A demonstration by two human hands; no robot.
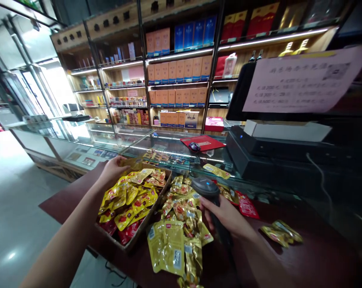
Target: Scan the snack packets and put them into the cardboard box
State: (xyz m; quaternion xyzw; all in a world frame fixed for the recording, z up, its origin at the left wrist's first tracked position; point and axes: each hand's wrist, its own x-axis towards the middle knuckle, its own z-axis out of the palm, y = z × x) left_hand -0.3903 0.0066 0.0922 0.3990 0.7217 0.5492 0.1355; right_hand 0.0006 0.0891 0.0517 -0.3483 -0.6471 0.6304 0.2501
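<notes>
My right hand (pixel 225 214) is wrapped round the handle of a black barcode scanner (pixel 205 186), whose head shows a small blue light. Under and beside it lies a heap of gold snack packets (pixel 191 212), with larger flat ones nearest me. To the left, a cardboard box (pixel 147 218) is filled with yellow, gold and red snack packets (pixel 135 200). At the box's far left corner my left hand (pixel 113 170) is closed, its fingertips pinching a blurred gold packet (pixel 133 163).
A red packet (pixel 247 205) and gold packets (pixel 281 233) lie on the dark red table to the right. Behind are a glass counter (pixel 169 146), a mouse (pixel 194 147) on a red mat (pixel 209 143), and a monitor with a paper sheet (pixel 301 82). Boxed goods fill the shelves (pixel 177 84).
</notes>
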